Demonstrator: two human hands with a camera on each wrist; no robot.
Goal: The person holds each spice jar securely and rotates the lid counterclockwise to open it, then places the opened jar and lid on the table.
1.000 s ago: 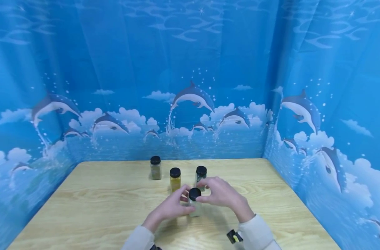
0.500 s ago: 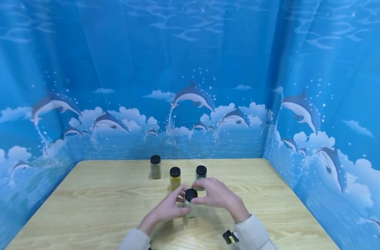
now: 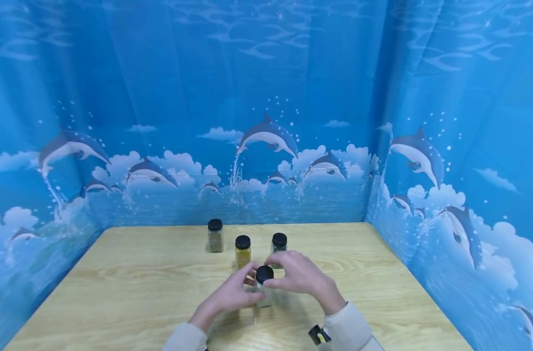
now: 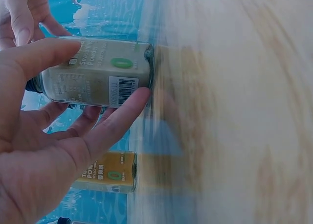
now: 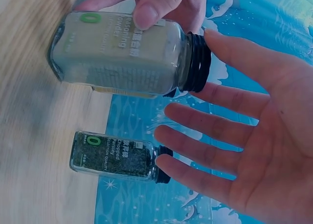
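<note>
In the head view a glass seasoning powder jar (image 3: pixel 264 296) with pale contents and a black screw lid (image 3: pixel 264 274) stands upright between both hands. My left hand (image 3: pixel 233 292) holds its body, thumb on one side and fingers on the other, as the left wrist view shows on the labelled jar (image 4: pixel 98 70). My right hand (image 3: pixel 299 275) pinches the black lid (image 5: pixel 198 62) between thumb and index finger, its other fingers spread away. Just behind stand a yellow powder jar (image 3: pixel 243 253) and a chopped parsley jar (image 5: pixel 115 154). Whether the held jar's base touches the table is unclear.
A jar of greyish-brown powder (image 3: pixel 215 239) stands farther back to the left, also black-lidded. The pale wooden table (image 3: pixel 117 282) ends at a blue dolphin-print curtain (image 3: pixel 183 204) on the back and sides.
The seasoning powder jar and both hands have shifted slightly left. The thumb and index finger of my right hand stay at the lid. The jars behind have not moved on the table.
</note>
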